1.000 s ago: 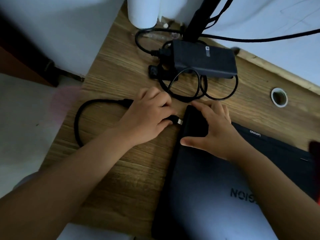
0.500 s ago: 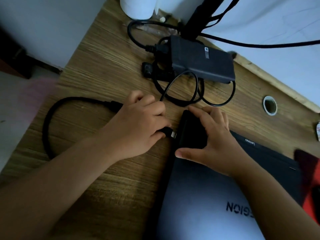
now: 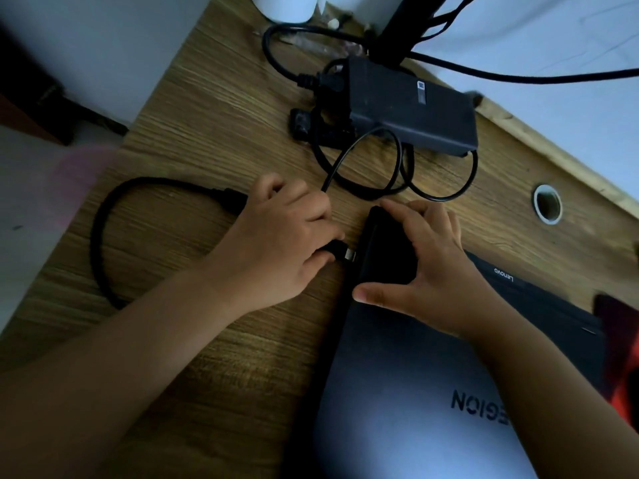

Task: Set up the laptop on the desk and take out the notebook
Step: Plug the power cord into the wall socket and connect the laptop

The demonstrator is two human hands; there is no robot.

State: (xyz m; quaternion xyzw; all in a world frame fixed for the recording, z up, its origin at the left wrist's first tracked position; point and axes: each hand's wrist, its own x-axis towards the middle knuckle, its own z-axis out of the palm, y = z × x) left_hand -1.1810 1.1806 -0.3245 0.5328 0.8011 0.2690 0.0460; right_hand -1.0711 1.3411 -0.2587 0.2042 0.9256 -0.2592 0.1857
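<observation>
I am seeing the left hand [image 3: 276, 243] pinching the charger plug [image 3: 342, 252] against the closed laptop [image 3: 397, 392]. The right hand [image 3: 428, 264] is pressing flat on its corner, fingers spread.

I see two bare forearms, no sleeves, watch or rings; the left hand [image 3: 276, 236] and right hand [image 3: 428, 267] have short nails.

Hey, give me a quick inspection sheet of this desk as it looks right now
Surface: wooden desk, grommet hole at its back.
Job's things: closed laptop; notebook nothing seen.
Clutter: power brick, white cylinder.
Hands: left hand pinches charger plug at the laptop's edge; right hand braces its corner.
Cables: thick cable looped left; thin loops by the brick.
Surroundings: pale wall, red item at right.
</observation>
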